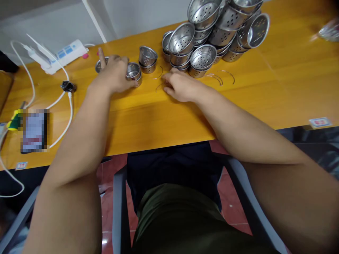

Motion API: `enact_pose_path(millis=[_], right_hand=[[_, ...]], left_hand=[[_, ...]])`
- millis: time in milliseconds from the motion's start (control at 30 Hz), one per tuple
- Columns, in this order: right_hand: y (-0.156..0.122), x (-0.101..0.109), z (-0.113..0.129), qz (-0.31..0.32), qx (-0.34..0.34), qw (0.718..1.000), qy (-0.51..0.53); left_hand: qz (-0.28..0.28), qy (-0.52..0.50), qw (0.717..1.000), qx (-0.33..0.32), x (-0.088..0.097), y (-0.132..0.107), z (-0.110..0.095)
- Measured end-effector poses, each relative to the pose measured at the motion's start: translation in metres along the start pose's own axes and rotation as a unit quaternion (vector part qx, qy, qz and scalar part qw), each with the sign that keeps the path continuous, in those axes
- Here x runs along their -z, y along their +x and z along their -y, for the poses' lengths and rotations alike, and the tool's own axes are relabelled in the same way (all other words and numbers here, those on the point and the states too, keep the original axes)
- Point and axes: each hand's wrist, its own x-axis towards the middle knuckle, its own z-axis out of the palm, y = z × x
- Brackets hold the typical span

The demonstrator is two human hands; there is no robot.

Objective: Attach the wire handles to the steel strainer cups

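The left hand (pixel 115 72) closes on a small strainer cup (pixel 133 71) to steady it – the right hand (pixel 180 86) pinches a wire handle (pixel 159 86) flat on the table (pixel 265 95), fingers closed.

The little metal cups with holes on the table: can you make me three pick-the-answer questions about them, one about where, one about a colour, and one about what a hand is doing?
1. Where is the big pile of cups?
A. at the table's far edge, right of both hands
B. on the floor
C. on the chair

2. What colour is the table?
A. blue
B. yellow-orange
C. black

3. What is the left hand doing?
A. hanging in the air
B. resting on a small cup
C. holding the white cable

Answers:
1 A, the pile sits at the far side of the table, past the right hand.
2 B, the wood looks yellow-orange.
3 B, its fingers lie against the cup.
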Motion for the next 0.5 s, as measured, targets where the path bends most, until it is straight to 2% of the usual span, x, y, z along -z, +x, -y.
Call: enact_pose_path(millis=[67,133,233,300,400,500], right_hand=[[0.001,0.002,0.002,0.008,-0.012,1.000,-0.003],[0.000,0.008,0.004,0.018,-0.024,1.000,0.000],[-0.005,0.018,0.006,0.033,-0.038,0.999,-0.009],[-0.009,0.024,0.007,0.045,-0.043,0.998,-0.024],[-0.013,0.030,0.010,0.066,-0.043,0.996,-0.048],[-0.015,0.032,0.014,0.092,-0.056,0.992,-0.066]], left_hand=[[-0.003,0.047,0.999,0.003,0.004,0.010,0.023],[-0.006,0.049,0.999,-0.002,0.005,0.020,0.042],[0.028,-0.020,0.999,-0.001,-0.003,0.035,0.072],[0.041,-0.072,0.996,-0.022,-0.014,0.041,0.095],[-0.014,-0.104,0.990,-0.094,-0.035,0.042,0.123],[-0.072,-0.108,0.979,-0.158,-0.049,0.035,0.137]])
